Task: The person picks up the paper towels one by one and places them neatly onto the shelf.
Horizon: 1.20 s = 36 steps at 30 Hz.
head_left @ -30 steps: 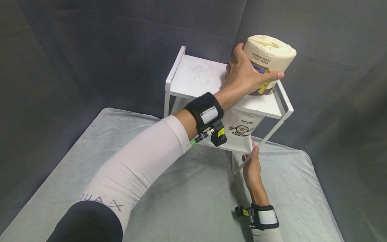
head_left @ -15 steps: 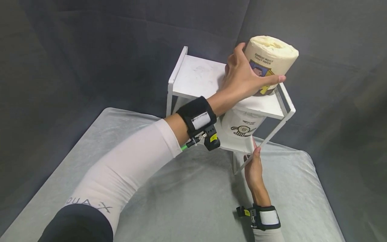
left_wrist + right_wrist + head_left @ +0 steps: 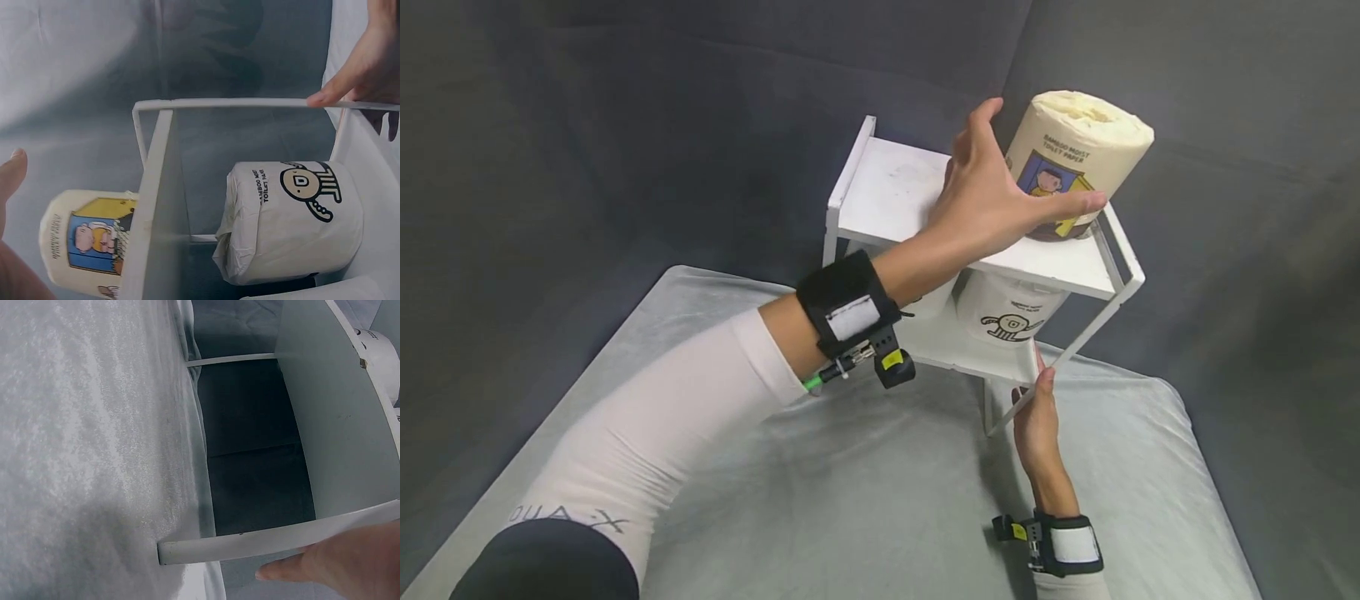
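Note:
On the right end of the white two-tier shelf's top tier [image 3: 898, 179] stands a cream toilet roll [image 3: 1067, 158] with a printed cartoon wrapper. My left hand [image 3: 985, 200] is spread beside it, thumb and fingers apart; the left wrist view shows a gap between the hand and the roll [image 3: 94, 244]. Low on the shelf's right side, my right hand [image 3: 1037, 421] grips the slanted leg, thumb [image 3: 328, 94] against the bar. Its other fingers are mostly hidden. A white toilet roll [image 3: 1007, 312] with a dog-like drawing stands on the lower tier below.
Another white roll [image 3: 934, 300] on the lower tier is partly hidden behind my left forearm. The shelf stands on a table covered with pale grey cloth [image 3: 865, 483]. Dark grey curtains [image 3: 700, 125] hang behind. Raised side rails [image 3: 1123, 242] edge the top tier.
My left hand has let go of the cream toilet roll and drawn back a little to the left. The roll stays on the top tier. My right hand keeps its grip on the leg.

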{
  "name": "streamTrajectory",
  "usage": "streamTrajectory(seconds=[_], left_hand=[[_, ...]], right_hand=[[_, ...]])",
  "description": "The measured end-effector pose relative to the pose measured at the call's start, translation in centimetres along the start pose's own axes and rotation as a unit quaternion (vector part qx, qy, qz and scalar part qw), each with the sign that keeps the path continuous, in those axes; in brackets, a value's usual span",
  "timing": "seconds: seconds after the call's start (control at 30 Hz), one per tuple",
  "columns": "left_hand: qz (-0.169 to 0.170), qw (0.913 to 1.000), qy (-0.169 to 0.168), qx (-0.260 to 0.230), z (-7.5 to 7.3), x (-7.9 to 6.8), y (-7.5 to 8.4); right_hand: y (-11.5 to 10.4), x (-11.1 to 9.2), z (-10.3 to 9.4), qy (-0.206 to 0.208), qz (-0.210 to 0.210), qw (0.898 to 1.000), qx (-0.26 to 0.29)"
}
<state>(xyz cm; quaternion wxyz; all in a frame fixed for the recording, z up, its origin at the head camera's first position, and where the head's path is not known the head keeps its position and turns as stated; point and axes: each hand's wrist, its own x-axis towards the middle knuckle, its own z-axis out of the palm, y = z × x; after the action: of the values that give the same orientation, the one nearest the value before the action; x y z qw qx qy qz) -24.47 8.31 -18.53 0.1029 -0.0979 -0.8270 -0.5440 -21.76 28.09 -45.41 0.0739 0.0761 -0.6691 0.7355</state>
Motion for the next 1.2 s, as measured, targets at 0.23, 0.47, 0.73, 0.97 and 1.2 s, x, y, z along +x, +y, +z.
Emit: streamTrajectory(seconds=[0.23, 0.47, 0.73, 0.97, 1.2], left_hand=[[0.038, 0.9985, -0.029, -0.025, -1.9, -2.7, -0.5], [0.050, 0.9969, -0.051, -0.033, -2.3, -4.6, -1.7], [0.094, 0.9935, -0.062, -0.019, -3.3, -7.6, -4.0], [0.153, 0.9869, -0.048, 0.018, -5.1, -10.6, -5.2], [0.162, 0.9835, -0.058, 0.055, -6.3, -12.4, -6.0]], right_hand=[[0.0, 0.2, -0.1, -0.004, -0.002, 1.000, 0.007], [0.0, 0.0, -0.5, 0.002, 0.009, 1.000, -0.004], [0.0, -0.2, -0.7, -0.006, 0.009, 1.000, -0.012], [-0.1, -0.1, -0.7, -0.003, 0.010, 1.000, -0.017], [-0.1, -0.5, -0.6, 0.012, 0.040, 0.999, -0.034]])
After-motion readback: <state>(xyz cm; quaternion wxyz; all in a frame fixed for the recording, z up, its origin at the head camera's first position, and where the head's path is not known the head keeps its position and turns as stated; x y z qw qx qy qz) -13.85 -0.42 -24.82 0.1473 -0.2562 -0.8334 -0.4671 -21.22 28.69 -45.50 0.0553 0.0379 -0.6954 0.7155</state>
